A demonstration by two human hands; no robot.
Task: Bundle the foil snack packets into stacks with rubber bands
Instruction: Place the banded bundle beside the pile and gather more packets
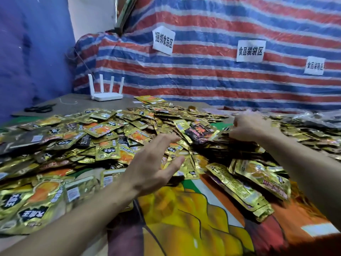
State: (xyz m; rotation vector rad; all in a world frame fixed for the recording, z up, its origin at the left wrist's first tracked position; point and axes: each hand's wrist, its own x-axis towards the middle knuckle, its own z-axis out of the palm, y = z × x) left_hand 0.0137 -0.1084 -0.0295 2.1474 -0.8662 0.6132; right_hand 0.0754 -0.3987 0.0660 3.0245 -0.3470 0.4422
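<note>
Gold foil packets (103,130) are strewn across the table (77,102), long axes pointed every which way, with the left hand (153,167) held spread-open over them and the right hand (249,126) curled into the pile, grip can't be made out.

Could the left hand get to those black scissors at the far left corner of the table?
Probably yes, with a long stretch. The left hand hovers open over the packets; only that low pile lies between it and the scissors, nothing standing.
</note>
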